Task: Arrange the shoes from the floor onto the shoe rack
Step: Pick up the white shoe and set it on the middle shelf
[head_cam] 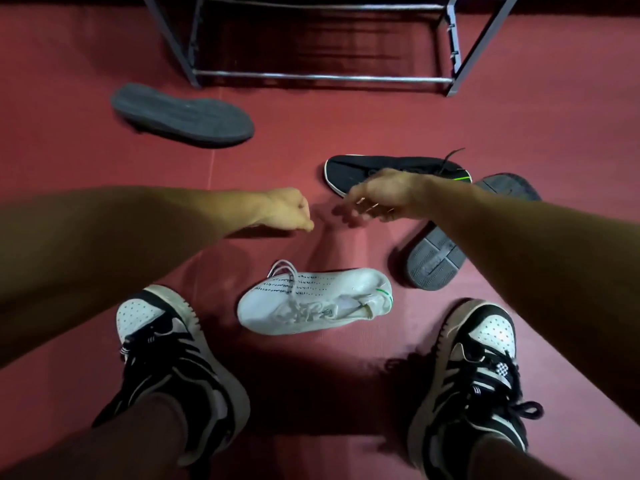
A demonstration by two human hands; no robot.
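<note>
On the red floor (104, 161), short of the shoe rack (322, 77), the white shoe (313, 301) is lying just ahead of my feet, with the black shoe (349, 169) beyond it. My left grip (287, 211) is sitting fisted and empty. My right grip (377, 195) is hanging loosely spread over the black shoe, holding nothing. Both shoes are looking light and soft-knit, so I am judging the firmer heel collar the soundest hold.

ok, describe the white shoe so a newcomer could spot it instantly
From the metal shoe rack at the top, come down the red floor to just ahead of the person's black-and-white sneakers. The white shoe lies there crosswise, laces loose. Its neighbours are a black shoe and grey soles turned up; it alone is white.
</note>
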